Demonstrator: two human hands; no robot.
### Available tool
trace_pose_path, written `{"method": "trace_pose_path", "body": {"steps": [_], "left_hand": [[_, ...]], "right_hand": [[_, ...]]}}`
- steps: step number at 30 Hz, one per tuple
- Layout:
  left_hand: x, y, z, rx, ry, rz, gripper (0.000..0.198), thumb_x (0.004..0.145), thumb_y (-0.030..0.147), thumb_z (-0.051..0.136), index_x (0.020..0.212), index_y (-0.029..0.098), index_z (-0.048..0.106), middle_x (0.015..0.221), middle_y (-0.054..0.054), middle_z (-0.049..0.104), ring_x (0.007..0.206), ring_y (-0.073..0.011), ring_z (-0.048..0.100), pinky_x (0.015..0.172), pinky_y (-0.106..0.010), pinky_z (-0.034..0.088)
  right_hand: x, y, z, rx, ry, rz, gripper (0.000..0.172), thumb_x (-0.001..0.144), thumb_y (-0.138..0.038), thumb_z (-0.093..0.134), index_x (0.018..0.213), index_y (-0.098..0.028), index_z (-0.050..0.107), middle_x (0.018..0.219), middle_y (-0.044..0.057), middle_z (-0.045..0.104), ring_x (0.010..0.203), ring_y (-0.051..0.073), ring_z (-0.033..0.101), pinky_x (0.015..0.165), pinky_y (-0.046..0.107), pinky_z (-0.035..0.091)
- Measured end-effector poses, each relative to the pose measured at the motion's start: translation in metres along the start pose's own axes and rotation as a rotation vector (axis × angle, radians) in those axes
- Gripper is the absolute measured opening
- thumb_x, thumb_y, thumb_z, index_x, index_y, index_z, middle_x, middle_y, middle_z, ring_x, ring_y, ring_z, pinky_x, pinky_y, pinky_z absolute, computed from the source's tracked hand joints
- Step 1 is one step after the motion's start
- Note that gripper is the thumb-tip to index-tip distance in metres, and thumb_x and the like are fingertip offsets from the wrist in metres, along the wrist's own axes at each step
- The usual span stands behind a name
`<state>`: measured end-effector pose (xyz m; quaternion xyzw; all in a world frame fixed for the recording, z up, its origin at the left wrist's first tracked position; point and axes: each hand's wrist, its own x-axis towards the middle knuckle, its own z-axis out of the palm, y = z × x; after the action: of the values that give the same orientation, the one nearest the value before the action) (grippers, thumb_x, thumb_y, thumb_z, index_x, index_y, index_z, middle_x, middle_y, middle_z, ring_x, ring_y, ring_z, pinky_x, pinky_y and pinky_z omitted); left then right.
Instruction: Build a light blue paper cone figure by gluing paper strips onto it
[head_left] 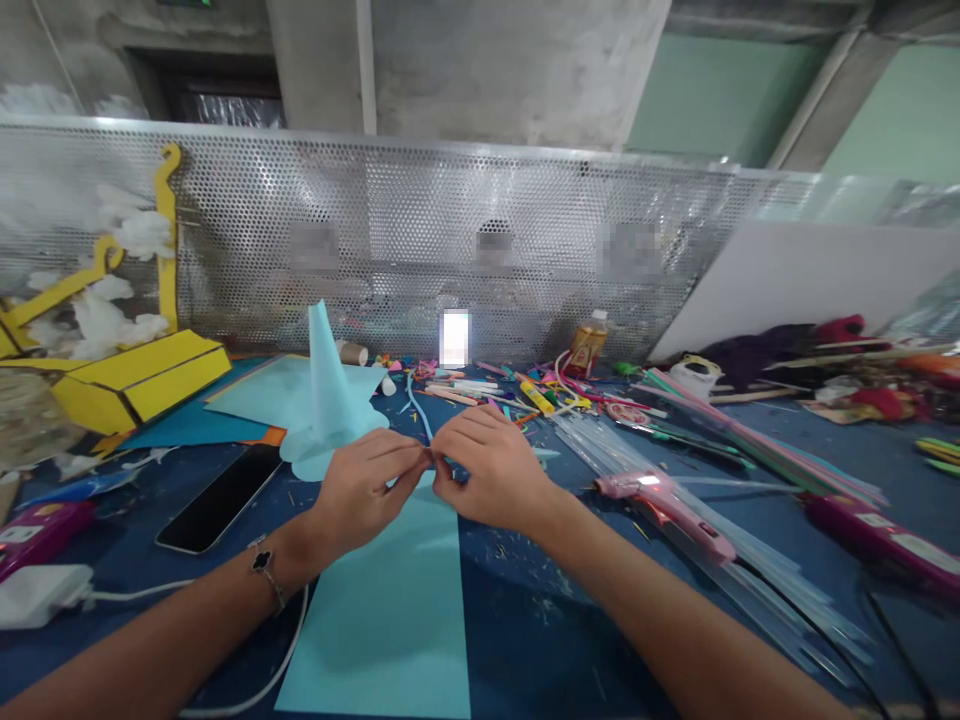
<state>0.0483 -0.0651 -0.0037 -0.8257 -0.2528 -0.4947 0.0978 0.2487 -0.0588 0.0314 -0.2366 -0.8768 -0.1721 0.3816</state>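
Observation:
Close together at the middle, my left hand [367,490] and my right hand [487,465] each pinch with thumb and fingers. A thin light-blue strip [420,408] rises from between their fingertips; its lower end is hidden by the fingers. Under my hands lies a sheet of light-blue paper [382,620]. Just beyond my left hand stands a light-blue paper cone [327,380] on a scalloped base. A black phone [221,500] rests to the left of my left wrist.
A pink glue gun [667,515] lies over clear glue sticks [757,580] at right. Pens and scraps, a yellow glue stick [537,396] and a bottle [587,345] sit near the perforated metal screen [465,200]. A yellow cardboard model [142,385] and white charger [45,595] are at left.

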Motion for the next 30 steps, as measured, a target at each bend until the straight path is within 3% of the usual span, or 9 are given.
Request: {"method": "trace_pose_path", "body": {"steps": [5,12,19,21,23,26,28,30], "left_hand": [[0.004,-0.009,-0.007,-0.111,0.020,-0.081,0.014,0.099,0.022,0.065,0.095,0.022,0.079,0.088,-0.004,0.081,0.081,-0.0187,0.074,0.076,-0.031,0.058],[0.007,-0.034,-0.027,-0.166,0.180,-0.588,0.018,0.087,0.040,0.074,0.083,0.025,0.083,0.088,-0.003,0.080,0.083,-0.0227,0.072,0.079,-0.032,0.055],[0.007,-0.042,-0.024,-0.311,0.284,-0.838,0.020,0.079,0.041,0.080,0.080,0.022,0.081,0.063,0.001,0.065,0.062,-0.0163,0.056,0.059,-0.026,0.043],[0.005,-0.046,-0.022,-0.492,0.347,-0.938,0.022,0.076,0.042,0.083,0.081,0.020,0.078,0.061,0.003,0.061,0.059,-0.0143,0.052,0.056,-0.024,0.041],[0.005,-0.050,-0.019,-0.692,0.376,-1.003,0.030,0.072,0.045,0.086,0.082,0.020,0.075,0.067,0.002,0.063,0.063,-0.0145,0.054,0.057,-0.024,0.045],[0.005,-0.051,-0.015,-0.820,0.360,-1.040,0.040,0.068,0.052,0.087,0.083,0.019,0.070,0.073,0.000,0.065,0.067,-0.0159,0.059,0.061,-0.026,0.052],[0.005,-0.051,-0.014,-0.857,0.360,-1.065,0.044,0.065,0.053,0.089,0.083,0.019,0.067,0.073,0.001,0.064,0.065,-0.0150,0.059,0.060,-0.026,0.053],[0.005,-0.050,-0.014,-0.877,0.358,-1.092,0.046,0.065,0.053,0.090,0.084,0.019,0.066,0.072,0.002,0.063,0.063,-0.0143,0.060,0.058,-0.025,0.053]], "right_hand": [[-0.001,0.013,-0.007,0.027,-0.039,0.050,0.012,0.077,-0.011,0.056,0.075,-0.023,0.059,0.075,0.000,0.070,0.076,0.018,0.062,0.077,0.034,0.043],[-0.015,0.070,-0.033,-0.034,-0.041,0.248,0.009,0.078,-0.015,0.059,0.073,-0.023,0.060,0.075,0.000,0.069,0.075,0.020,0.060,0.077,0.034,0.043],[-0.028,0.102,-0.043,-0.101,0.069,0.410,0.006,0.078,-0.016,0.061,0.077,-0.022,0.062,0.076,0.004,0.068,0.074,0.022,0.063,0.072,0.034,0.047],[-0.029,0.102,-0.042,-0.071,0.086,0.404,0.012,0.081,-0.015,0.060,0.089,-0.021,0.066,0.087,0.006,0.071,0.079,0.023,0.066,0.075,0.036,0.051],[-0.030,0.100,-0.040,0.010,0.048,0.335,0.034,0.083,-0.015,0.061,0.116,-0.020,0.067,0.112,0.010,0.072,0.097,0.025,0.069,0.086,0.039,0.056],[-0.030,0.095,-0.035,0.103,-0.070,0.219,0.070,0.082,-0.014,0.067,0.149,-0.025,0.050,0.151,0.013,0.054,0.134,0.030,0.056,0.109,0.050,0.050],[-0.031,0.092,-0.033,0.121,-0.124,0.191,0.076,0.082,-0.013,0.068,0.153,-0.030,0.048,0.160,0.012,0.045,0.140,0.031,0.052,0.114,0.054,0.046],[-0.031,0.091,-0.033,0.161,-0.148,0.184,0.070,0.082,-0.013,0.069,0.149,-0.032,0.054,0.162,0.011,0.043,0.133,0.029,0.059,0.112,0.054,0.049]]}}
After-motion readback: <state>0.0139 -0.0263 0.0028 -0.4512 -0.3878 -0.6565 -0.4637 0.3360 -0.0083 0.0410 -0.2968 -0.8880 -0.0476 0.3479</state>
